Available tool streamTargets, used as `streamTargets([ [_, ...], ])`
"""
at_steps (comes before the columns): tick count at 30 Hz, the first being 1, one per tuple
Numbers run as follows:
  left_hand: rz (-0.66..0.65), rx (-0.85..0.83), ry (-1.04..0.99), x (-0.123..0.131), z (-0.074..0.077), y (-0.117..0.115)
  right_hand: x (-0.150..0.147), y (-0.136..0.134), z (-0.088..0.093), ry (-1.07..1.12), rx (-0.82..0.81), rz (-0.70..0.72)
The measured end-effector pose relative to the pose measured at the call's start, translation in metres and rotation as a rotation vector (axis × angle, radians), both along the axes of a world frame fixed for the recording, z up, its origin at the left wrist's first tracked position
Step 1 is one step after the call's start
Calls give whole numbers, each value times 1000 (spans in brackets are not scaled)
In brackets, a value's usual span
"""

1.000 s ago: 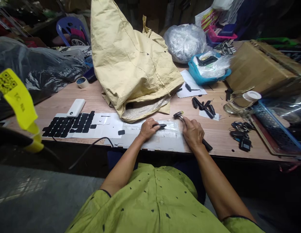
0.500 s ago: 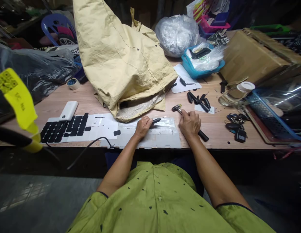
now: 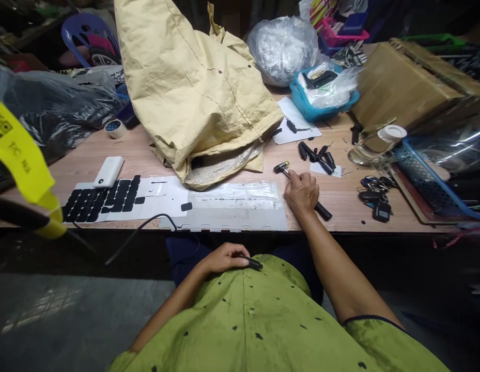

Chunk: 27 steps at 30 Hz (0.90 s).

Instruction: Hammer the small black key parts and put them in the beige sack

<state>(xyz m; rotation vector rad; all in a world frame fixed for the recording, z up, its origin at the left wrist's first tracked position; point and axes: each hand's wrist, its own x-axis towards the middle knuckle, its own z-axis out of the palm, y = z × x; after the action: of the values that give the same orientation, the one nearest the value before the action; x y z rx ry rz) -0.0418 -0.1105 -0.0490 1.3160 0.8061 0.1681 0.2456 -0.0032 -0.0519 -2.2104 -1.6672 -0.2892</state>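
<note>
My left hand is below the table edge, against my green shirt, closed on a small black pen-like piece. My right hand rests on the wooden table, fingers wrapped round a small hammer whose black handle sticks out toward me past the wrist. Between the hands, on the table, lies a clear plastic sheet on a white panel. Left of it a white sheet holds rows of black square pads.
A big tan paper sack stands behind the sheets. A white power bank, black small parts, keys and fobs, a blue tray, a cardboard box and a tape roll crowd the table. A yellow tag hangs near left.
My left hand has drawn back off the plastic sheet with the black piece, down to my shirt below the table edge. The right hand stays on the hammer.
</note>
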Motion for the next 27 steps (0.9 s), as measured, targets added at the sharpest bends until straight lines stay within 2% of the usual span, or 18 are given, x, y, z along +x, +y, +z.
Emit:
streamTargets([
  [4, 120, 54, 418, 4, -42, -4, 1, 1, 1, 17, -5, 1],
  [6, 140, 79, 588, 10, -51, 2, 1, 1, 2, 22, -3, 4],
  [8, 125, 120, 683, 15, -52, 6, 2, 1, 1, 21, 4, 6],
  [11, 31, 231, 754, 19, -39, 8, 2, 2, 0, 12, 24, 6],
  [13, -93, 288, 692, 18, -21, 8, 3, 1, -1, 8, 33, 5],
  [15, -221, 307, 473, 16, 3, 13, 3, 1, -1, 7, 38, 6],
  [17, -224, 329, 205, 15, 31, 28, 3, 1, -1, 6, 39, 8],
  [18, -146, 357, 117, 15, 44, 41, 4, 1, -1, 4, 40, 10],
  [19, -2, 411, 86, 16, 55, 57, 4, 0, -1, 1, 40, 12],
  [21, 370, 582, 175, 18, 70, 97, 4, 0, -1, -8, 45, 14],
  [24, 900, 726, 578, 18, 73, 159, 2, -1, 0, -13, 48, 12],
  [26, 1078, 688, 811, 16, 68, 190, 0, -2, 0, -11, 38, 11],
  [27, 1121, 653, 893, 14, 65, 202, -1, -2, 1, -10, 29, 10],
])
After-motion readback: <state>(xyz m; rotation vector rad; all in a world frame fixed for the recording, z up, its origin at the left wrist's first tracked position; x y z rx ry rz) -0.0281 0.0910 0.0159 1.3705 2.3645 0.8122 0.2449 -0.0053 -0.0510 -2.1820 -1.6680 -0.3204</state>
